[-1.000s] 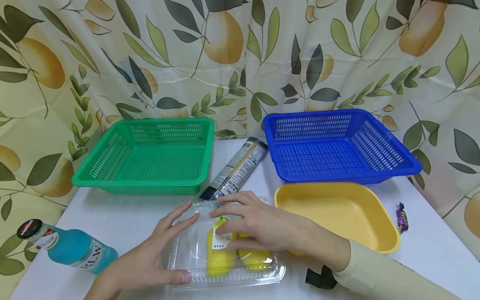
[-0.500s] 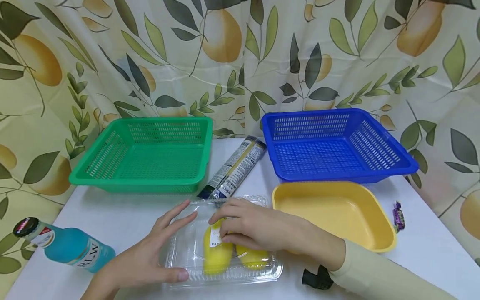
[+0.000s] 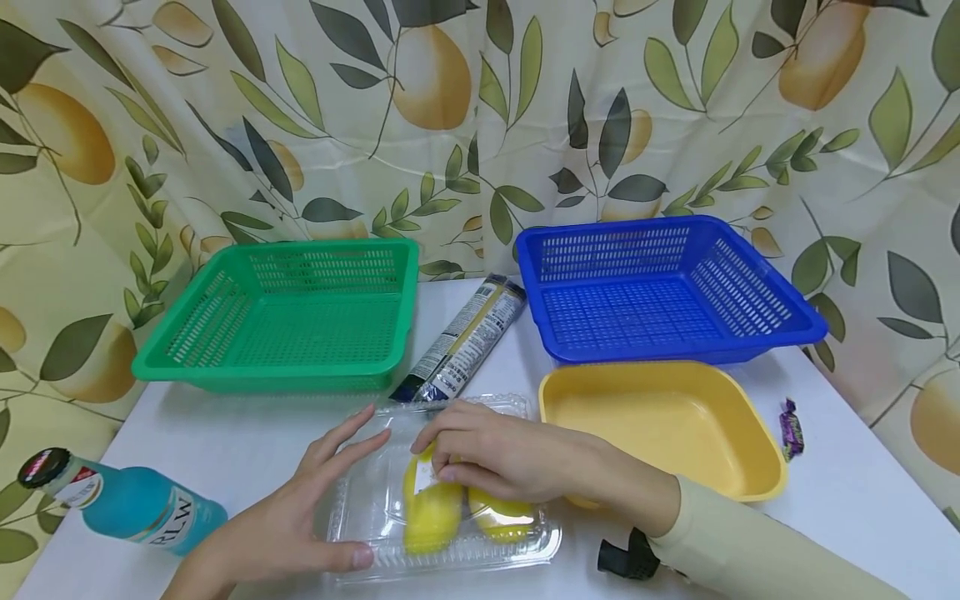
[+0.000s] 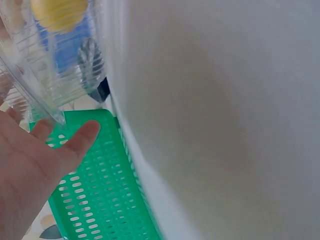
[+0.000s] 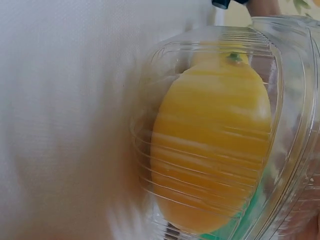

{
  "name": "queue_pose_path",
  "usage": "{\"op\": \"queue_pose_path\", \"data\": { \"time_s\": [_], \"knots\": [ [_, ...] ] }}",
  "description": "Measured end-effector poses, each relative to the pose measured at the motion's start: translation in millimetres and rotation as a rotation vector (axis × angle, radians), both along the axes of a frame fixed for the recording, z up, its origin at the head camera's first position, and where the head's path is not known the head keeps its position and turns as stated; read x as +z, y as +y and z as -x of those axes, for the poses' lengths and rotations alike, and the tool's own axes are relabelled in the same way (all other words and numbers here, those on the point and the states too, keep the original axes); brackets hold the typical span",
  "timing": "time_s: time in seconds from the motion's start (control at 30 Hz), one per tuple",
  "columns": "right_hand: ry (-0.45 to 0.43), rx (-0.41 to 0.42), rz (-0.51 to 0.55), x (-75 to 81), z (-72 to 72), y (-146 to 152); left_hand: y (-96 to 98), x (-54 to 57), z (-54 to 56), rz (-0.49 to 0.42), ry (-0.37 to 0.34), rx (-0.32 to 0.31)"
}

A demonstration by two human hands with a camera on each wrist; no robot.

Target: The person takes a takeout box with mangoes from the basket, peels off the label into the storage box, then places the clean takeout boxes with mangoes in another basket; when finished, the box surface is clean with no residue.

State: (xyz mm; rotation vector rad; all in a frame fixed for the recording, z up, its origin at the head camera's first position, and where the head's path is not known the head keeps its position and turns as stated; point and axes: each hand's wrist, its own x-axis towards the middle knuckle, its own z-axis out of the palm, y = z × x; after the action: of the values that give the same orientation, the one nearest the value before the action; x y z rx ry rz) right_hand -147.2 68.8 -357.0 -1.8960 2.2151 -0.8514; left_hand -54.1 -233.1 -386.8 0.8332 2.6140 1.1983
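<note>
A clear plastic clamshell box (image 3: 378, 492) lies at the table's near middle, with two yellow fruits (image 3: 432, 521) inside. Its lid bears a white label (image 3: 425, 473). My right hand (image 3: 498, 454) reaches across the lid, its curled fingers and thumb pinching the label's right side and hiding part of it. Spread along the box's left side, my left hand (image 3: 300, 512) touches it with straight fingers and the thumb near the front rim. Through the ribbed wall in the right wrist view, one fruit (image 5: 210, 145) shows a green stem spot.
Behind the box are a green basket (image 3: 273, 379), a dark printed packet (image 3: 465, 337) and a blue basket (image 3: 675, 337). A yellow tub (image 3: 667, 425) and purple wrapped candy (image 3: 791, 429) stand right. A blue bottle (image 3: 150, 508) lies left; a black object (image 3: 630, 557) sits by the right sleeve.
The right hand's fingers have gone from spread over the lid to curled and pinching at the label. The left hand has kept its place on the box. The view has shifted slightly.
</note>
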Motion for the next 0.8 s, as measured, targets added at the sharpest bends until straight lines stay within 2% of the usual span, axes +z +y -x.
{"op": "queue_pose_path", "data": {
  "time_s": [0.17, 0.47, 0.63, 0.8],
  "knots": [
    [0.009, -0.003, 0.013, 0.4, 0.7, 0.1, -1.1, -1.8, 1.3, 0.018, -0.020, 0.005],
    [-0.009, -0.014, 0.038, 1.6, 0.4, -0.2, -0.5, 3.0, 2.6, 0.007, -0.036, -0.011],
    [0.001, -0.016, 0.088, -0.2, 0.3, -0.2, -1.4, 3.8, 3.5, 0.013, -0.025, -0.010],
    [0.004, -0.015, 0.108, -2.2, -0.5, -0.7, -2.4, 0.1, 2.0, -0.010, -0.016, -0.029]
  ]
}}
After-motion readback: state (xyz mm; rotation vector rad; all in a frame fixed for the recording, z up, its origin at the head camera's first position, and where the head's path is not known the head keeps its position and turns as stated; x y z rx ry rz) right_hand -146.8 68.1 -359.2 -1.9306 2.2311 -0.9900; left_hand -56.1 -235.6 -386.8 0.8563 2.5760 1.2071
